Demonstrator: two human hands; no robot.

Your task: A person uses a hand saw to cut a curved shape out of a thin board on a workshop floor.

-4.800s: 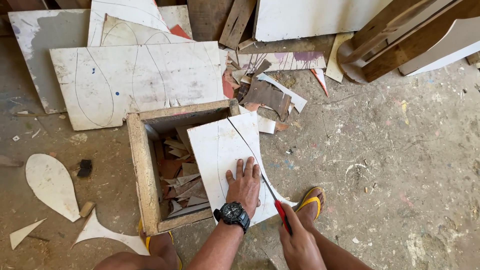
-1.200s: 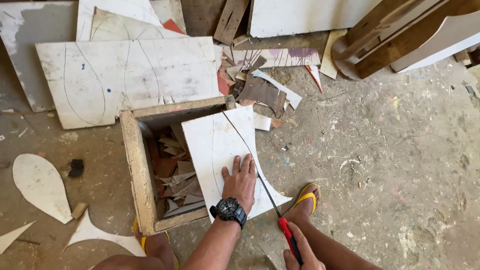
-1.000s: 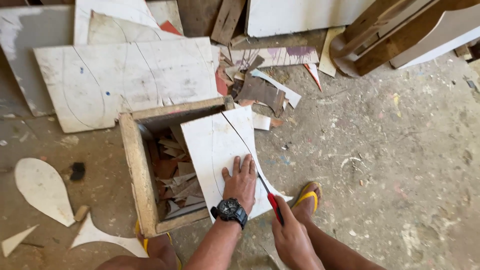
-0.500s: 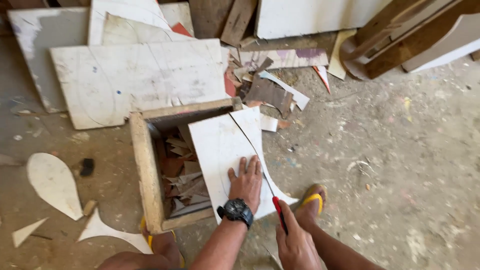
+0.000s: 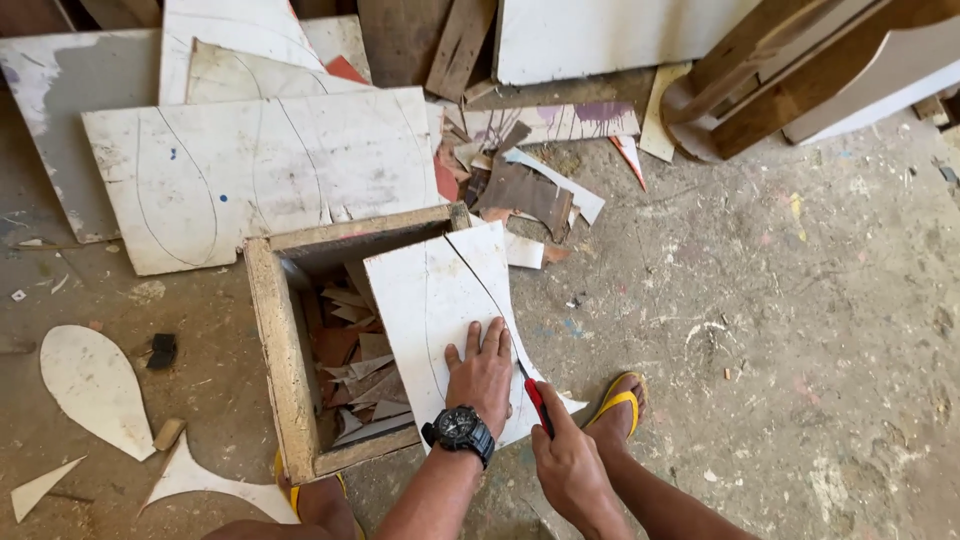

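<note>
Forward again, right hand (image 5: 572, 468) saws white panel (image 5: 440, 300) under left hand (image 5: 482, 372).

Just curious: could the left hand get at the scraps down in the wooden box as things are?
Probably yes. The left hand lies flat on the white panel, which covers only the right part of the box; the scraps lie uncovered just left of it.

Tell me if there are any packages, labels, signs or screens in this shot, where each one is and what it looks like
No packages, labels or signs show.
Wristwatch: the only display, on the left hand's wrist, round, black, face too small to make out.
Nearest to a marking: white sheet pressed flat on the open wooden box, carrying only drawn curved lines.
Right hand: grips a red-handled saw at the sheet's right edge.
</note>
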